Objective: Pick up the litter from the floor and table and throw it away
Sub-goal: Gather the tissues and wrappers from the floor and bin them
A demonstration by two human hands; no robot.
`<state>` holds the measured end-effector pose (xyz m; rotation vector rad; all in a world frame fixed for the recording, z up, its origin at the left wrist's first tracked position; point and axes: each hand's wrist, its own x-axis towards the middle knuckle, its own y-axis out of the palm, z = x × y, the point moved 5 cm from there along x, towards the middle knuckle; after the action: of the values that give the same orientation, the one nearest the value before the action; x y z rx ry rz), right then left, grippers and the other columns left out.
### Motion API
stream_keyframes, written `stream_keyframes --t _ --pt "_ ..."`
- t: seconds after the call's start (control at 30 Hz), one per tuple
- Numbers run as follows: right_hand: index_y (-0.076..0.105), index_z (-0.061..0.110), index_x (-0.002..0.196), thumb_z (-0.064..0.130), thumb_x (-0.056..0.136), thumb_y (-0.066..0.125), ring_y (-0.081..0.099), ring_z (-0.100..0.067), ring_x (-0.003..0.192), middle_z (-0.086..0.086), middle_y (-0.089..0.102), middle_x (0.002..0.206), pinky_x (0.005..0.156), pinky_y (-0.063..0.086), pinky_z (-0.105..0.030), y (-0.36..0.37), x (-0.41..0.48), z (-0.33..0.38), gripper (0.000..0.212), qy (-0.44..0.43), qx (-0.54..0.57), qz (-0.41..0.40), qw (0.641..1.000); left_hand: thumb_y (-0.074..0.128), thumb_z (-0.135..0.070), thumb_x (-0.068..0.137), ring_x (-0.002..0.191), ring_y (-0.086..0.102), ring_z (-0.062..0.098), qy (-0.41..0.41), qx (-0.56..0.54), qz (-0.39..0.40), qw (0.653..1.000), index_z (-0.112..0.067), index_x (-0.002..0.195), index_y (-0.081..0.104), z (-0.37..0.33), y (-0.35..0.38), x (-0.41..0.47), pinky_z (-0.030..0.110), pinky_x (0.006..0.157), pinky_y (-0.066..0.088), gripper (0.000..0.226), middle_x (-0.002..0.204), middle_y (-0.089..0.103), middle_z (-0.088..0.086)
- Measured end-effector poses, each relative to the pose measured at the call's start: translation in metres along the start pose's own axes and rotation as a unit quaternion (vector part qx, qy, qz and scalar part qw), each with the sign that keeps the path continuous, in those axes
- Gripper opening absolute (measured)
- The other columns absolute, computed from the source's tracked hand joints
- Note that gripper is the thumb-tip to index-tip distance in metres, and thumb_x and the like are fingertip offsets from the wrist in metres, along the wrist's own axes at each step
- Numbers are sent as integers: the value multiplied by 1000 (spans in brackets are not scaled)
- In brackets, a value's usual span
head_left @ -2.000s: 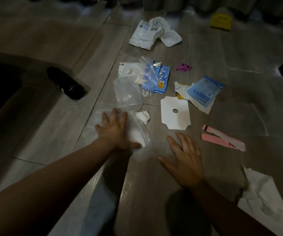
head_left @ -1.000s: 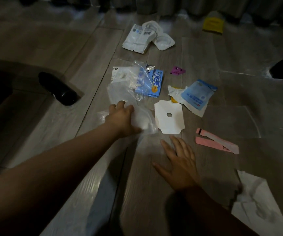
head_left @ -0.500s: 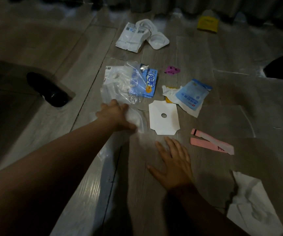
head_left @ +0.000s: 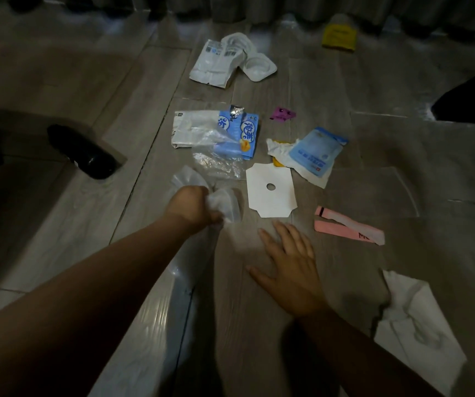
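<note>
Litter lies scattered on the dim wooden floor. My left hand (head_left: 194,206) grips a crumpled clear plastic bag (head_left: 229,206) just above the floor. My right hand (head_left: 290,267) lies flat on the floor with its fingers spread, holding nothing. Just beyond its fingertips is a white card with a round hole (head_left: 270,190). Further off lie another clear plastic bag (head_left: 217,161), a blue snack wrapper (head_left: 245,133), a blue-and-white pouch (head_left: 313,153), a pink paper strip (head_left: 348,229) and a small purple wrapper (head_left: 282,113).
A white packet and a plastic tray (head_left: 230,60) lie at the back, a yellow packet (head_left: 339,35) further right. White crumpled paper (head_left: 413,328) lies at the lower right. A black shoe (head_left: 83,151) sits at the left, a dark object (head_left: 471,98) at the right edge.
My left hand went from lying flat on the clear bag to a fist that has gathered and crumpled it. My right hand stayed flat on the floor.
</note>
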<state>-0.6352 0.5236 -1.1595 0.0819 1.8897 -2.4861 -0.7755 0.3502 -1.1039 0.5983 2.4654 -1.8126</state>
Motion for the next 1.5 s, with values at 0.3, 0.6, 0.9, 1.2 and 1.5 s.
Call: stream_keyframes --t 0.3,0.6,0.9,1.2,1.5 --pt "50 27 135 44 87 58 40 -15 129 4 47 139 109 33 -33 -46 -37 -7 51 46 169 -43 984 70 -38 80 90 58 19 22 -13 62 998 -11 105 60 -10 19 -78 31 82 47 38 100 63 8" --pt "49 15 136 31 92 56 46 -28 124 -12 48 138 107 37 -40 -80 -23 -68 47 192 113 -39 974 67 -34 84 100 58 18 21 -33 86 996 -12 111 59 -14 26 -97 30 91 46 36 109 63 7" --pt "33 24 145 50 91 47 36 -27 133 -7 36 148 109 32 -39 -54 -2 -78 60 196 -4 -14 981 75 -35 76 86 53 13 7 -69 90 994 -14 111 57 -7 32 -81 24 74 41 44 95 56 -1" --pt "53 19 131 47 94 48 51 -22 122 -4 52 137 103 44 -38 -79 23 -59 46 138 57 -85 985 78 -36 72 90 56 14 1 -92 100 991 -15 114 57 -7 31 -76 26 77 45 52 95 57 -2" --pt "23 24 150 51 92 49 6 -31 147 -9 8 160 117 18 -45 -72 122 -61 69 119 37 3 992 77 -37 74 94 56 13 -8 -97 115 989 -18 118 54 -4 34 -72 28 84 47 53 99 56 -4"
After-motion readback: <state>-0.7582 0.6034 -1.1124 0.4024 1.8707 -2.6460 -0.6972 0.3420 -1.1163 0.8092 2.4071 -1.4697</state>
